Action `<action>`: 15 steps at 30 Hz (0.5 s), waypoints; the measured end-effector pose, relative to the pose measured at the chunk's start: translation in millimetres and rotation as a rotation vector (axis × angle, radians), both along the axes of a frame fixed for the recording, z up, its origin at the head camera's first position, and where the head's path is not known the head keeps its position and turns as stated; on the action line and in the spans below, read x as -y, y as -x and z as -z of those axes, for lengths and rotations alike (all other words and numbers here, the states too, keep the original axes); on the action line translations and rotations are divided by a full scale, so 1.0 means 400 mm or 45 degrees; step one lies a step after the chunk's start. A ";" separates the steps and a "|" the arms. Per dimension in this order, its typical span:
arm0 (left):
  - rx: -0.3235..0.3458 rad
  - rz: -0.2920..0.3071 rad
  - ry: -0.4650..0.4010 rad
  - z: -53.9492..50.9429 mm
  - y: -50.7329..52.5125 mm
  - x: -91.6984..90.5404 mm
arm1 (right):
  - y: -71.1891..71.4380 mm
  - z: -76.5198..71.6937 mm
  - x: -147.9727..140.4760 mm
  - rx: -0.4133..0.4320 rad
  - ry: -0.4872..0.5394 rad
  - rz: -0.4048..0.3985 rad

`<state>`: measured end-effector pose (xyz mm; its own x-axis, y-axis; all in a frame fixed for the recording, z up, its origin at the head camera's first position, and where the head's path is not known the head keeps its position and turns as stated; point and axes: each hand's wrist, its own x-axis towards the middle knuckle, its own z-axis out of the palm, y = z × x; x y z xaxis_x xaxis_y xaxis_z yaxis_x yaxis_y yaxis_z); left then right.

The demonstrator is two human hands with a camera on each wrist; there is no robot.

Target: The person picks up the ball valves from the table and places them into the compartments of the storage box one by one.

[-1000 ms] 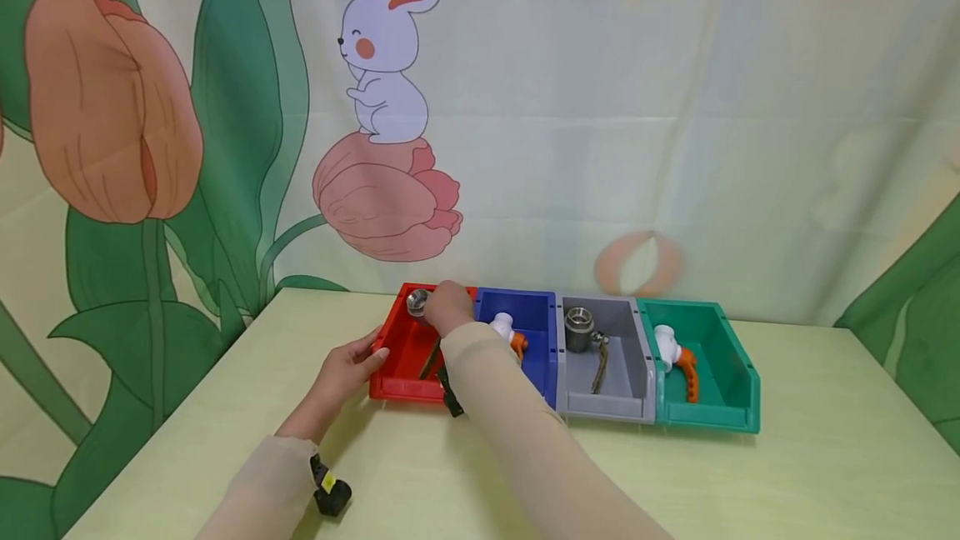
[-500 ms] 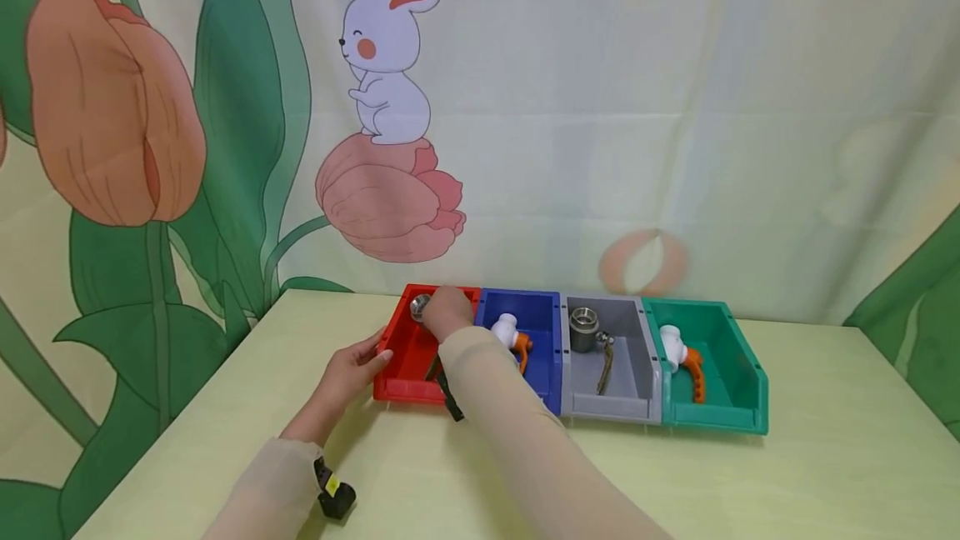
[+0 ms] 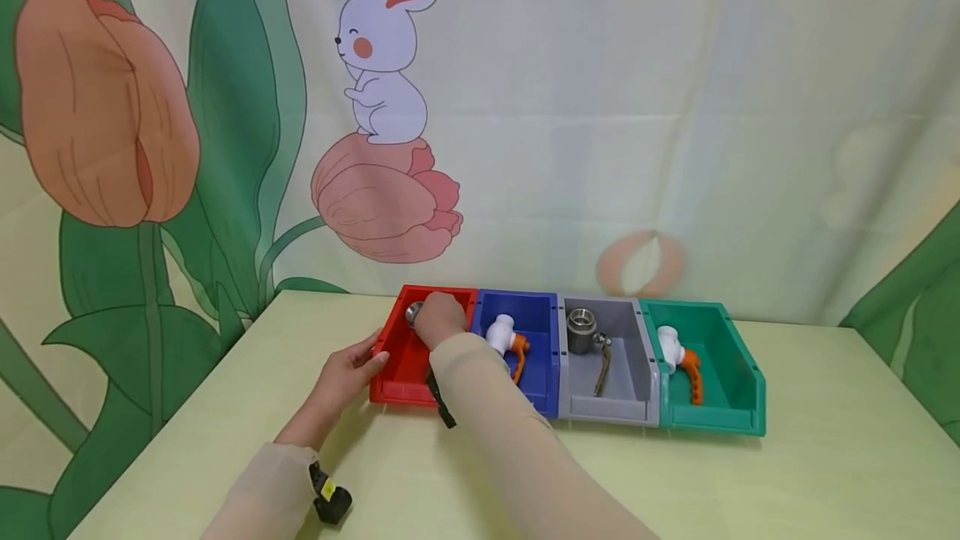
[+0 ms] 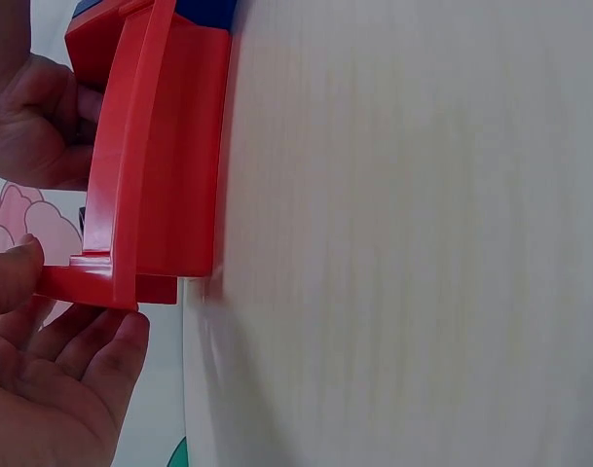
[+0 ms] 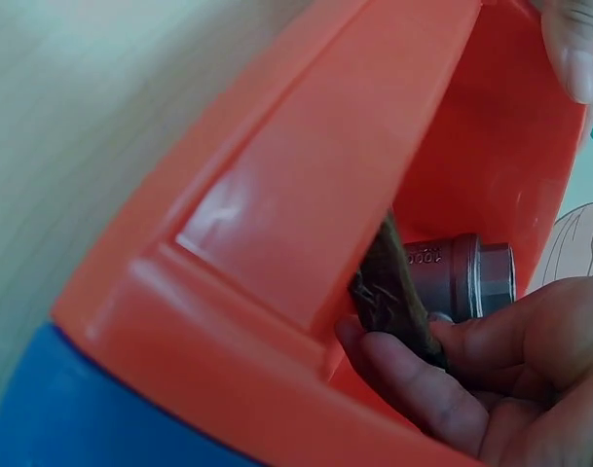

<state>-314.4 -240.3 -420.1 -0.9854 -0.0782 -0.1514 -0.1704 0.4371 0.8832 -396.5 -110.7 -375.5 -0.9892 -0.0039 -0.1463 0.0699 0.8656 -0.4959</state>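
A red bin (image 3: 408, 394) stands at the left end of a row. My left hand (image 3: 345, 375) grips its left side wall, thumb over the rim and fingers against the outside, as the left wrist view shows. Inside it, my right hand (image 3: 441, 320) holds a metal ball valve (image 5: 447, 277). In the right wrist view, thumb and fingers pinch the valve's brownish lever handle (image 5: 393, 297). The valve's grey body lies beyond the handle, near the bin's side wall. In the head view, the right hand and sleeve hide most of the valve.
Joined to the red bin are a blue bin (image 3: 542, 319) and a green bin (image 3: 727, 373), each with a white, orange-handled valve, and a grey bin (image 3: 622, 319) with another metal valve. A pale table (image 3: 840, 440) carries them; a printed curtain (image 3: 525, 107) hangs behind.
My right hand has shifted slightly left and nearer inside the red bin, together with the metal valve. The left hand keeps its hold on the bin wall.
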 end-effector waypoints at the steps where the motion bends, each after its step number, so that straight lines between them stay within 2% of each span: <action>1: -0.002 0.003 0.004 0.000 0.000 0.001 | 0.003 0.002 0.001 0.004 0.003 0.001; 5: -0.014 0.013 0.007 -0.003 0.001 0.004 | 0.006 0.000 0.004 -0.003 0.003 -0.009; 10: -0.018 0.008 0.006 -0.004 0.004 0.007 | -0.006 -0.012 0.004 -0.016 0.023 -0.015; 13: -0.010 0.000 -0.001 -0.002 0.004 0.006 | -0.012 -0.011 0.005 -0.011 -0.008 -0.027; 15: -0.007 -0.002 -0.010 0.000 0.002 0.005 | -0.011 -0.007 0.006 -0.004 -0.077 -0.050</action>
<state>-315.3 -242.1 -420.2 -0.9861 -0.0790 -0.1464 -0.1662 0.4301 0.8874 -392.2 -112.9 -372.8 -0.9889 -0.0337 -0.1447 0.0343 0.8959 -0.4430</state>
